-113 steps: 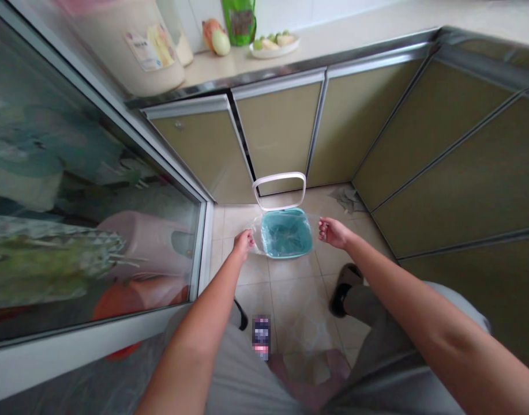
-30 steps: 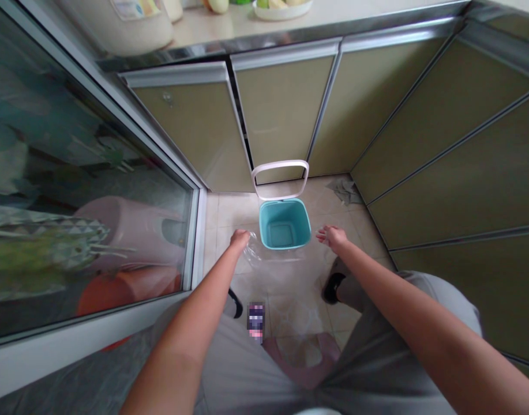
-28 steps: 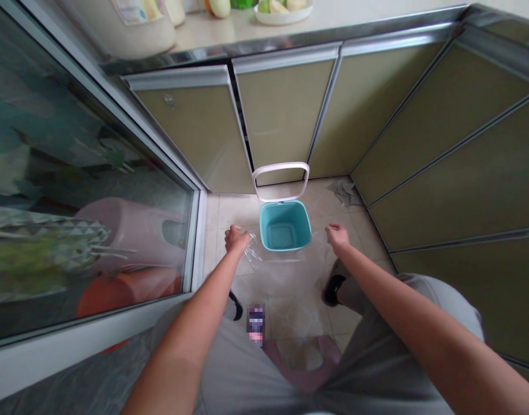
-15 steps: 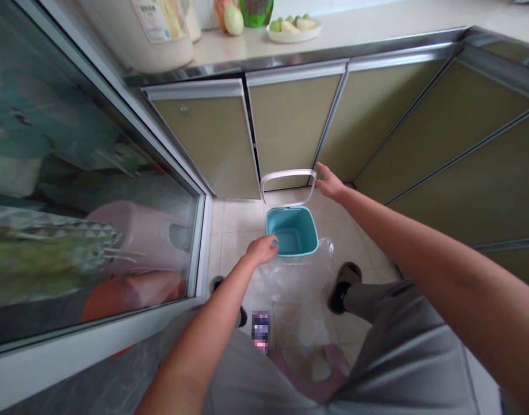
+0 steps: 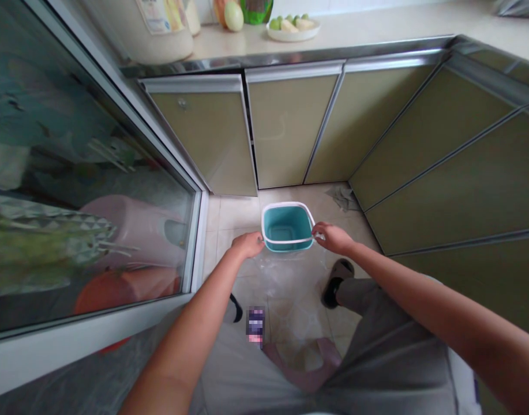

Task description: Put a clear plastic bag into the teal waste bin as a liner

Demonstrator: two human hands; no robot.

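Observation:
A teal bin stands on the tiled floor between my hands. On its top edge lies a pale pink rim ring, its front bar crossing just below the bin's front lip. My left hand is closed at the ring's left front corner, with the fingertips partly hidden. At the right front corner, my right hand pinches the ring between thumb and fingers. Clear plastic film appears spread on the floor before the bin, hard to make out.
Cabinet doors rise behind the bin, under a counter with a plate of fruit. A glass door borders the left. Grey crumpled material lies by the right cabinet. My slippered foot is near the bin.
The pink ring has come down from its raised, tilted position behind the bin onto the bin's top. My right hand has moved down and nearer with it; my left hand stays beside the bin's left edge.

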